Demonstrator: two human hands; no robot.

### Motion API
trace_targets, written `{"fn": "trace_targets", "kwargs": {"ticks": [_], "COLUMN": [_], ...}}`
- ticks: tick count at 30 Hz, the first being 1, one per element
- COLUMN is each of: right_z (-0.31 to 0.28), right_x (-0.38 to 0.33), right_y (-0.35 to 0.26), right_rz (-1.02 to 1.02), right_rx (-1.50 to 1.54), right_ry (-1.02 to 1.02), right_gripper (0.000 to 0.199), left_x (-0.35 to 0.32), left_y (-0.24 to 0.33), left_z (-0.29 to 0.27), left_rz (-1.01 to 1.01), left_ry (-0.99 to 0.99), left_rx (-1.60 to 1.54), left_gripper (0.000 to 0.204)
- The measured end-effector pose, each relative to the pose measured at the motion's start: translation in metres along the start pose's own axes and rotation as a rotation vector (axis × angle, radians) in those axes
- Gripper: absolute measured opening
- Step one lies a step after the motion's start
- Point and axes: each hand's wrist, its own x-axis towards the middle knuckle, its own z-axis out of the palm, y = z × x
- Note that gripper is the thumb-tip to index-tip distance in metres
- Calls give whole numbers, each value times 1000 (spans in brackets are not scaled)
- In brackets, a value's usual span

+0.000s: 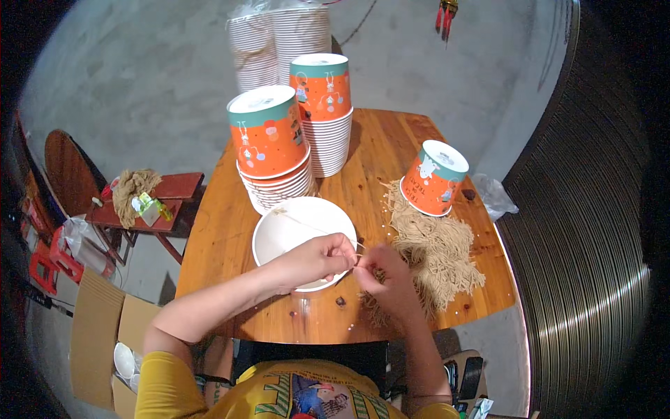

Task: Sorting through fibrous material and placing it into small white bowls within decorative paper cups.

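My left hand (322, 258) is closed in a pinch on a thin tan string (312, 227). The string runs back from the fingers across a round white bowl (283, 241). Just to its right, my right hand (388, 278) is also closed, pinching the string close to the left fingertips; it is slightly blurred. Both hands are over the bowl's right side, and the left wrist crosses above its near rim. A loose heap of tan strings (440, 262) lies right of my right hand. An upside-down orange paper tub (434, 183) stands on the heap's far end.
Stacked orange-and-green paper tubs (269, 143) stand beyond the bowl, with another stack (322, 98) behind. Plastic-wrapped white stacks (279, 45) rise farther back. Small white bits dot the wooden table (380, 140). Left are a red bench (178, 187), red stools (45, 269) and a cardboard box (98, 335).
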Motion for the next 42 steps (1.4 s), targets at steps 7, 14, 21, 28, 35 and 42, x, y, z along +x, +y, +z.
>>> {"fn": "trace_targets", "kwargs": {"ticks": [7,14,21,28,35,42], "right_z": [13,7,-2,3,9,12], "right_x": [-10,-7,-11,-11,-3,-1], "right_y": [-16,-28,-24,-30,-26,-27], "right_rz": [58,-154,-124,368,149,135], "right_rx": [-28,-273,-298,161,18,-35], "right_ry": [24,8,-35,59,2,78], "right_gripper": [7,14,18,14,12,11], "left_x": [-1,-4,-5,-9,-13,-20], "left_y": [5,7,-1,0,-1,-3], "left_z": [-7,-2,-6,-10,0,3], "left_rz": [-279,-276,-181,-78,97,260], "left_ry": [-32,12,18,-4,42,99], "left_rx": [-433,-453,-443,-349,-44,257], "left_gripper": [7,11,15,17,19,22]}}
